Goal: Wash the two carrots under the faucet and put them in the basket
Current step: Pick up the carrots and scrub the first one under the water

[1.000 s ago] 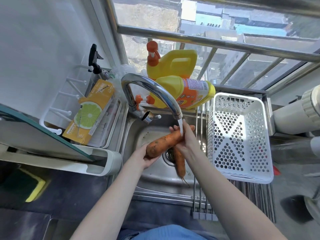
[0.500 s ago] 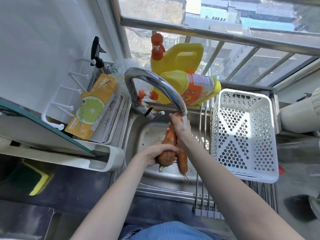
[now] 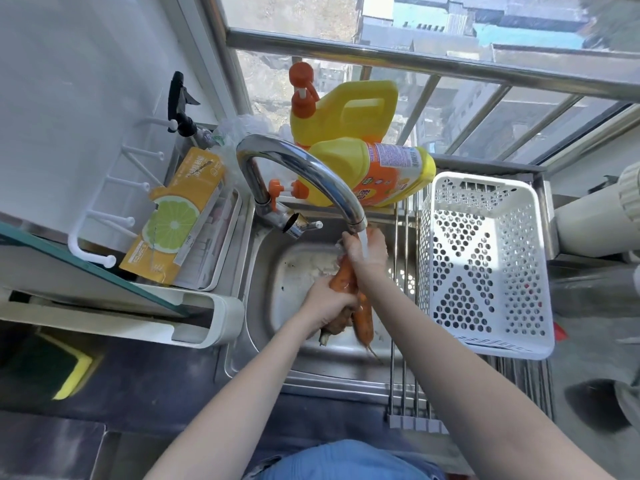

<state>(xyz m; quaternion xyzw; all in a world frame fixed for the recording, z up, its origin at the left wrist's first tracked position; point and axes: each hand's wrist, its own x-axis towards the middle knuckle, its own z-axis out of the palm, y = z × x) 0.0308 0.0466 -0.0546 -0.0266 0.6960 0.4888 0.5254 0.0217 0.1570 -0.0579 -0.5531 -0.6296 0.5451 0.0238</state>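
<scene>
Both carrots are over the sink [image 3: 277, 362] right now, bunched together lengthwise so the stream from the faucet [image 3: 311, 171] can run down them in one go. The left hand [image 3: 327, 301] has its fingers wrapped around the fat end of the bigger carrot [image 3: 341, 280], low down near the stubby top, which makes sense since that's the easiest bit to clamp while it's slippery. The right hand [image 3: 365, 251] is up at the other end, directly under the water, fingers curled over the tips of the carrots, looks like it's there to rub the dirt off where the flow actually hits. The second carrot [image 3: 363, 322] sits just beside the first, touching it, its thin root tail pointing back toward the person; I can't tell which hand is really carrying that one. The white basket [image 3: 485, 348] is parked on the roll-up drying rack [image 3: 401, 375] just to the right of the basin and has nothing in it yet, so it's a short hop once rinsing's done. I'd guess we're still mid-wash, since the lower ends look a bit grubby.
</scene>
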